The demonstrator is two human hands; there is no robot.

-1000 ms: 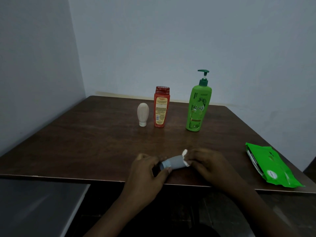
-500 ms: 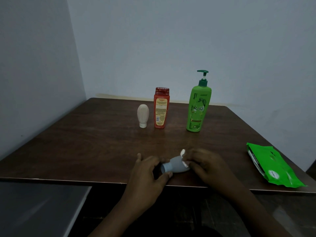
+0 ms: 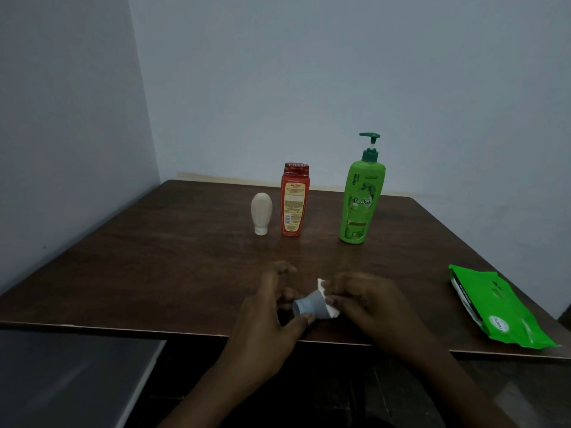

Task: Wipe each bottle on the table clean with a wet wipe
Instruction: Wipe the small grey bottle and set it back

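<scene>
Near the bottom middle of the frame, by the near edge of the table (image 3: pixel 185 257), a person is holding a small grey bottle (image 3: pixel 312 304) between two hands. The bottle is lying on its side, not standing up. Its long way is running left to right. The pale cap end is pointing at the left hand (image 3: pixel 272 310), and the other end is going into the right hand (image 3: pixel 367 304). The left hand is pinching the cap end, with the thumb below and some fingers behind. The right hand is curling round the body of the bottle and pressing a white wet wipe (image 3: pixel 332 312) on it. Bits of the wipe are poking out above and below the fingers. Both hands are touching the bottle, so neither one is needing to reach. I think this bottle is being wiped right now, and the next rub is likely going along its long way while the left hand is turning it. Three more bottles are standing farther back, in the middle of the frame: a cream bottle (image 3: pixel 261 211) on its cap, a red bottle (image 3: pixel 293 205) just beside it, and a tall green pump bottle (image 3: pixel 360 202) to the right. I cannot tell if they are clean. A green pack of wipes (image 3: pixel 500 307) is lying at the right edge, nearer the right hand.
</scene>
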